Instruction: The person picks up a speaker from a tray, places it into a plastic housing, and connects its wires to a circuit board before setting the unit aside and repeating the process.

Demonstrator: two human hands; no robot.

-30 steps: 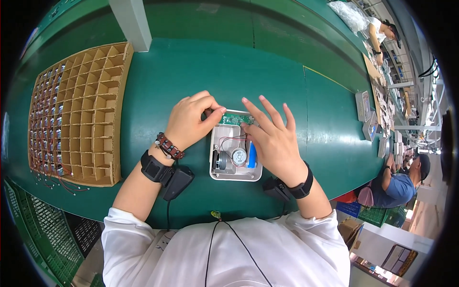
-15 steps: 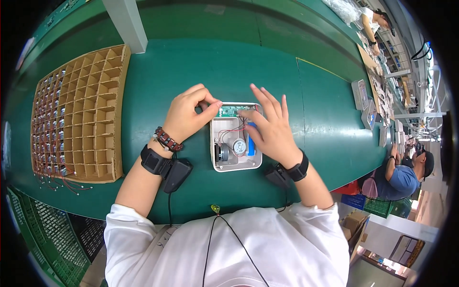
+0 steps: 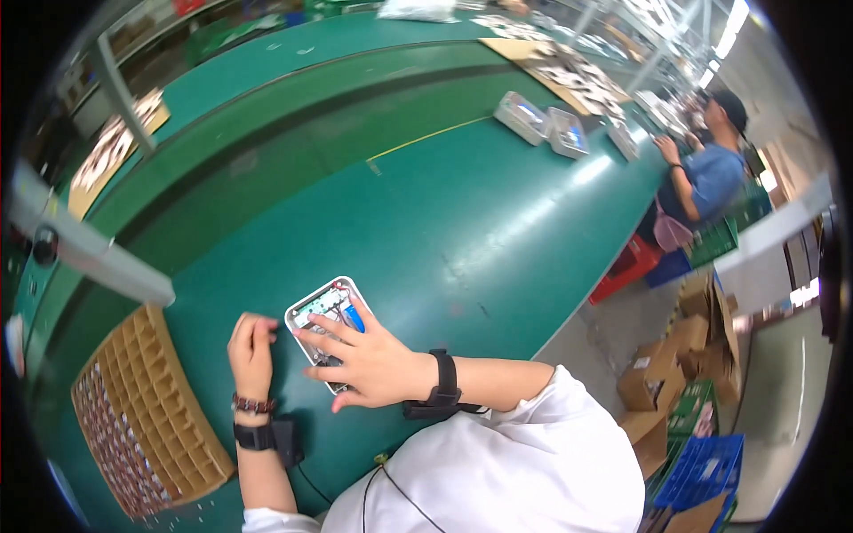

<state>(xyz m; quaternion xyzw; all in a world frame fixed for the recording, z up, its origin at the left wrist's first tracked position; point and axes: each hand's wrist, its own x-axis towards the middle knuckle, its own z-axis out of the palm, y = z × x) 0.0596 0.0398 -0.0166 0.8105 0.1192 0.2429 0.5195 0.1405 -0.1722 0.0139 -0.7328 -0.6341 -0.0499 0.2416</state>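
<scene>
A white plastic housing (image 3: pixel 290 316) with rounded corners lies open on the green table. Inside are a green circuit board (image 3: pixel 313 307), a blue cylindrical part (image 3: pixel 354 319) and thin wires. My right hand (image 3: pixel 373 360) spreads flat over the housing with fingers apart, covering much of its inside. I cannot tell how firmly it touches the parts. Just left of the housing, apart from it, is my left hand (image 3: pixel 251 351), its fingers curled in with nothing visible in them. Dark devices are strapped to both wrists.
A cardboard divider box (image 3: pixel 182 391) with small wired parts in many cells stands at the left. Farther along the table are open housings (image 3: pixel 522 118) and a person in blue (image 3: pixel 711 178). A grey post (image 3: pixel 115 258) rises at the left. Cartons (image 3: pixel 653 377) and crates fill the right floor.
The view has swung right, toward the person in blue. My left hand has left the circuit board and moved beside the housing. My right hand has flattened out over the housing.
</scene>
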